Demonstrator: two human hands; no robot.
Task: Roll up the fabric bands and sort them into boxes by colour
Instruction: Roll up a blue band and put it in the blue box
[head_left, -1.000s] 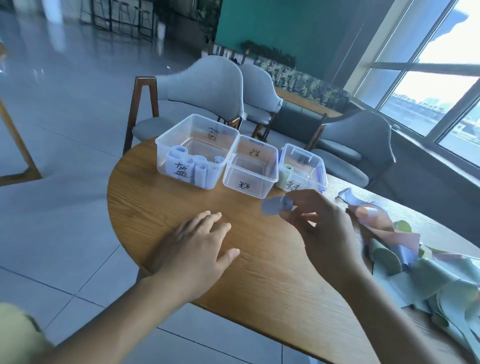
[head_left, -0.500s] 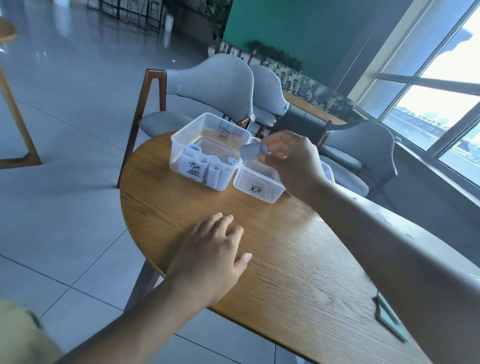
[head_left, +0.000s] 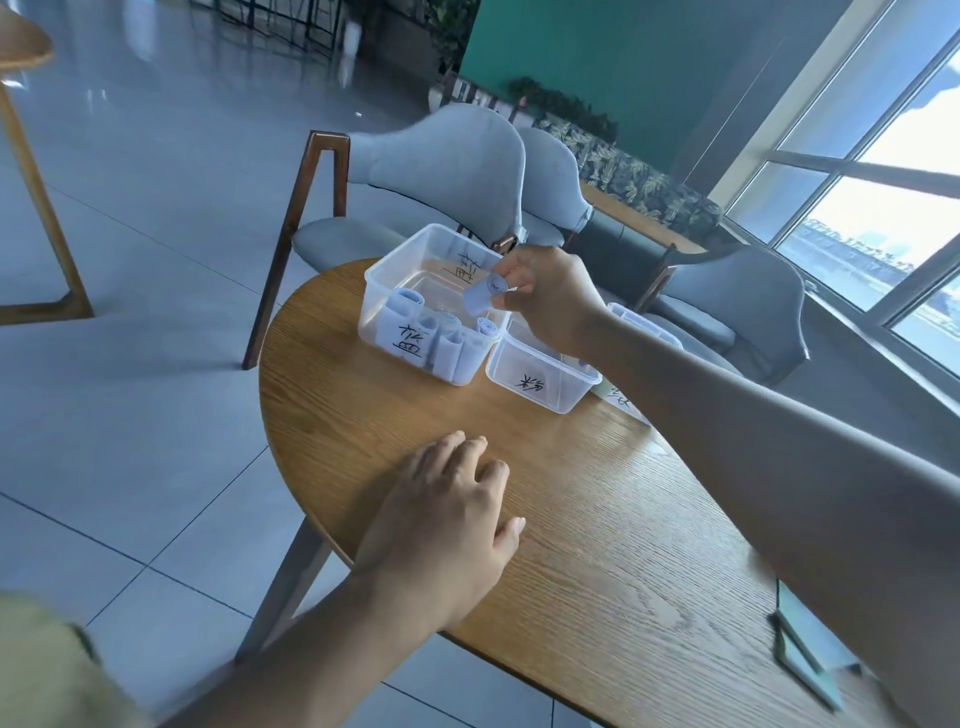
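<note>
your right hand reaches out over the far edge of the round table, fingers pinching a rolled blue band that hangs tilted above the right end of the blue box. that box stands at the table's far left edge, with several rolled blue bands upright along its near wall. the clear middle box touches its right side; a third box behind your forearm is mostly hidden. your left hand rests palm down near the table's left near edge, fingers loosely spread, holding nothing. bare wood lies open between that hand and the boxes. a green strip lies at the table's near right edge. grey chairs stand just beyond the far edge.
</note>
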